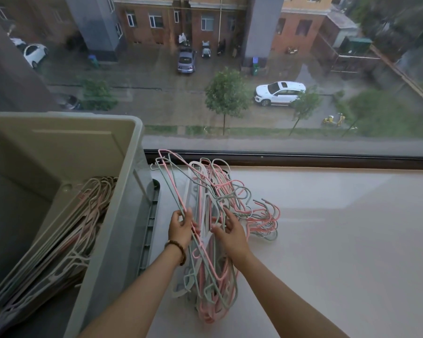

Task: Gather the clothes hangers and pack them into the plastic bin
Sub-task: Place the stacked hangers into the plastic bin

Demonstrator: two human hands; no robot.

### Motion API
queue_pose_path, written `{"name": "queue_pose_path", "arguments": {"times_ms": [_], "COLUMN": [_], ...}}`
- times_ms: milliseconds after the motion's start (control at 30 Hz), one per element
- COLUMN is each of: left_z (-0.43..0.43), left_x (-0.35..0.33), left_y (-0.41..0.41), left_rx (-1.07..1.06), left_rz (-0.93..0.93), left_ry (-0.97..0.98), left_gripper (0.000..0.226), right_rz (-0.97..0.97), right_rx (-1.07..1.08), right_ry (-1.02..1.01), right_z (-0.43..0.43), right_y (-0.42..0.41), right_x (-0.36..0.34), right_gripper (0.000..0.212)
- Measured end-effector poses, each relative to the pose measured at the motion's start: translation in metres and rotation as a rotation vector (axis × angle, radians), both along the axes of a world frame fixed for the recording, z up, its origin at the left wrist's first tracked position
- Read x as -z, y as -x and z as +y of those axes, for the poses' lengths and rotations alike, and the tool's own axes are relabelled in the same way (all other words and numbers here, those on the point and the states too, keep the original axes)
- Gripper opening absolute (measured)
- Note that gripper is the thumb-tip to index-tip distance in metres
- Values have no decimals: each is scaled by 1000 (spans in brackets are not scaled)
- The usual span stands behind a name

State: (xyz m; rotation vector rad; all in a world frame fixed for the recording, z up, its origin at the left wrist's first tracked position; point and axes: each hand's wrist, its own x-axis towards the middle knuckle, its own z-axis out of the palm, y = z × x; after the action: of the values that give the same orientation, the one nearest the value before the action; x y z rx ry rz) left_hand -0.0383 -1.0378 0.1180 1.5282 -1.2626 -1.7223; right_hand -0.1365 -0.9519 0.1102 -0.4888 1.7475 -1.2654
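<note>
Far left, grey translucent plastic bin (122, 215), smooth walls, holds a flat stack of thin pink and grey hangers (59, 242). Just right, on pale matte sill (339, 240), tangled pile of pink, grey, white wire-thin hangers (212, 272). Left hand (181, 228), beaded bracelet (177, 250), grips a grey-pink hanger; right hand (230, 232) pinches pile strands. No readable writing

A wide, pale window ledge (327, 240) runs along the foot of the window. On its left end stands a grey plastic bin (122, 215), with a grey lid (152, 230) lying flat just beside its right wall. Right of the lid, a tangled pile of pink, grey and white hangers (217, 240) lies on the ledge, its far end near the window frame.
</note>
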Motion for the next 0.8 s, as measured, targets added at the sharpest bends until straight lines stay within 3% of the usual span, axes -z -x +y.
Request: {"name": "queue_pose_path", "arguments": {"times_ms": [67,300,433,600,700,800], "left_z": [-3,-10,-10,-18,-9,-3], "left_x": [-3,-6,4,31,34,31], "left_y": [4,7,0,-19,-21,-18], "left_rx": [18,137,271,477,550,429], "left_rz": [15,111,-17,-422,-288,-219], "left_ry": [20,-82,-36,9,-58,-109], "left_gripper": [34,50,41,53,63,66], "right_rz": [-32,170,260,329,537,478], "right_rx": [79,278,250,99,71,172], "right_ry": [-1,47,-43,-318,-453,-394], "right_z": [-4,-14,-16,-1,9,17], "right_y": [-4,-9,-27,-28,-23,-19], "right_x": [-1,-22,-10,9,15,17], "right_gripper": [64,32,42,53,55,65]}}
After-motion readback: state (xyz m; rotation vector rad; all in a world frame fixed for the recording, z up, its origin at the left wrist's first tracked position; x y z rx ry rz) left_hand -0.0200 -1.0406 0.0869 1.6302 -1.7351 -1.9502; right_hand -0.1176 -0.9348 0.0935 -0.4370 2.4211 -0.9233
